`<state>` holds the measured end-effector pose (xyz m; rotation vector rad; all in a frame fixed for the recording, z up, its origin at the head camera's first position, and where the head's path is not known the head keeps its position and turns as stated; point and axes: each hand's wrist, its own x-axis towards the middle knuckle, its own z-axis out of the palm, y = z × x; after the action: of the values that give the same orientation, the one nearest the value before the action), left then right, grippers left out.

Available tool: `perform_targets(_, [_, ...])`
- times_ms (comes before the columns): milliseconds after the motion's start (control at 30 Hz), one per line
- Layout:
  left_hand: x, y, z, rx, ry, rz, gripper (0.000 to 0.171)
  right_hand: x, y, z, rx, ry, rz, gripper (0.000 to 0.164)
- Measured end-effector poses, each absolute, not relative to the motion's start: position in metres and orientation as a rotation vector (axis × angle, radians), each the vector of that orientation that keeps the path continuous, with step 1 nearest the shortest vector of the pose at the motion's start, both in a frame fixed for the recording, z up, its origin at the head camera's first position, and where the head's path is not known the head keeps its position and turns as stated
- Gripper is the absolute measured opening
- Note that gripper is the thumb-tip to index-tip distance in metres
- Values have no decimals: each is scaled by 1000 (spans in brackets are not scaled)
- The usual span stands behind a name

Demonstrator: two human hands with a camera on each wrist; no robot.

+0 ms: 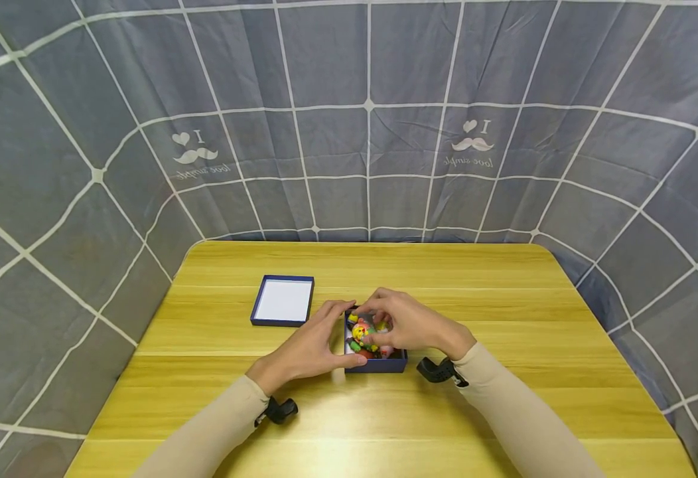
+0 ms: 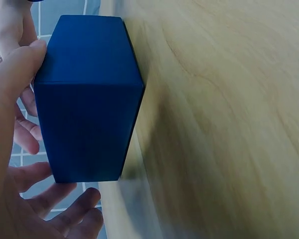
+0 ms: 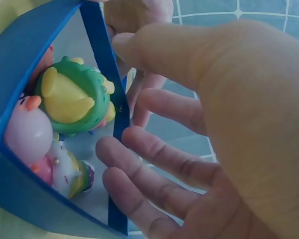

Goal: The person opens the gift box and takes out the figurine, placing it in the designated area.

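Note:
A small blue box [image 1: 381, 366] holds several colourful toy figurines. One figurine [image 3: 72, 97], green and yellow, lies in it in the right wrist view, beside a pale pink round toy [image 3: 30, 137] and a white one [image 3: 65, 172] with coloured parts. My left hand [image 1: 307, 350] holds the box at its left side, thumb at the near edge and fingers at the far edge. Over the opening hovers my right hand [image 1: 411, 323], its fingers spread and loosely bent around the figurines; the right wrist view shows nothing pinched. The left wrist view shows mainly the box's outer walls.
A shallow blue lid [image 1: 283, 300] with a white inside lies to the left behind the box. Both rest on a yellow wood-grain table [image 1: 444, 425]. Grey gridded cloth [image 1: 409, 143] hangs behind and at the sides. Black wrist devices [image 1: 435, 370] sit under both sleeves.

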<state>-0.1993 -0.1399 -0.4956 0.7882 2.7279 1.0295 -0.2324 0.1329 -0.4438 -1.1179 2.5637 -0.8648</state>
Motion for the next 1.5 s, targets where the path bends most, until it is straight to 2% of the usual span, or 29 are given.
perform_targets(433, [-198, -139, -494, 800, 2727, 1024, 113, -232, 132, -448, -1109, 2515, -827, 52])
perform_targets(1500, [-200, -139, -494, 785, 2697, 1069, 111, -242, 125, -458, -1117, 2502, -778, 43])
